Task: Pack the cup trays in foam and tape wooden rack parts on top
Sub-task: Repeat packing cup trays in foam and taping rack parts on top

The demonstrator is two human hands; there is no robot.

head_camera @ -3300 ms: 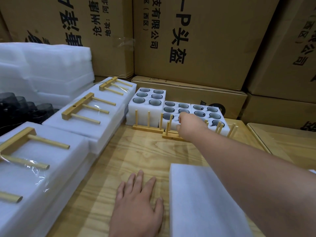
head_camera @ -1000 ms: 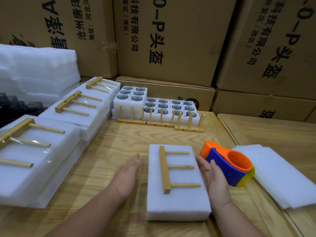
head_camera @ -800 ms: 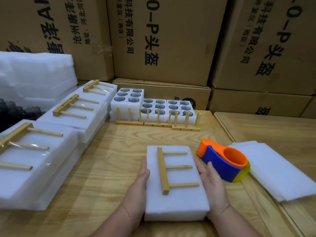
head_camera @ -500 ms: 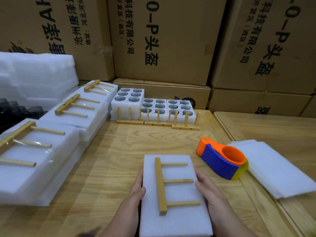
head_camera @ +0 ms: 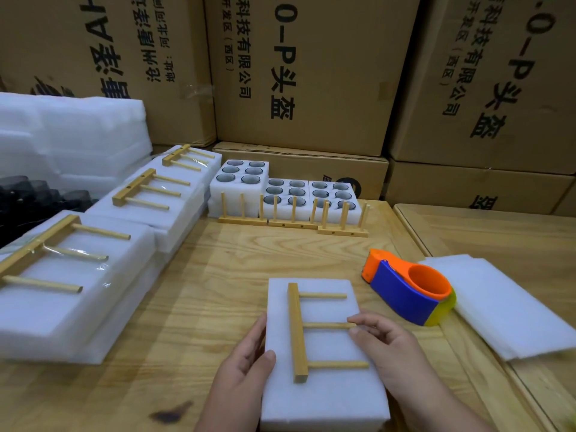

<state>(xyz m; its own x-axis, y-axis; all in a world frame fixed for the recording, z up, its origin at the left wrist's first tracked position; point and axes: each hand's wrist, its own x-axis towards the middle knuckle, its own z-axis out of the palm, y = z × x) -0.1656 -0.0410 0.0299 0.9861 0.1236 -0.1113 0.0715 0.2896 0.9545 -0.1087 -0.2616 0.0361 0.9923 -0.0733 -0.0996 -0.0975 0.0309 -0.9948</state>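
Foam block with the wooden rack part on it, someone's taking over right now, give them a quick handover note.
Left hand holds the foam block's left edge. Right hand pinches the middle peg of the wooden rack part lying untaped on top.
Tape dispenser sits to the right, untouched.
Done: three taped packs at left.
Left: tape this rack; then pack the three open cup trays at the back, with three upright racks in front.

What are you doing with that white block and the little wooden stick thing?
A person is packing. The left hand holds the side of a white foam block on the wooden table. The right hand pinches a peg of the wooden rack part lying on top. The tape dispenser sits untouched nearby.
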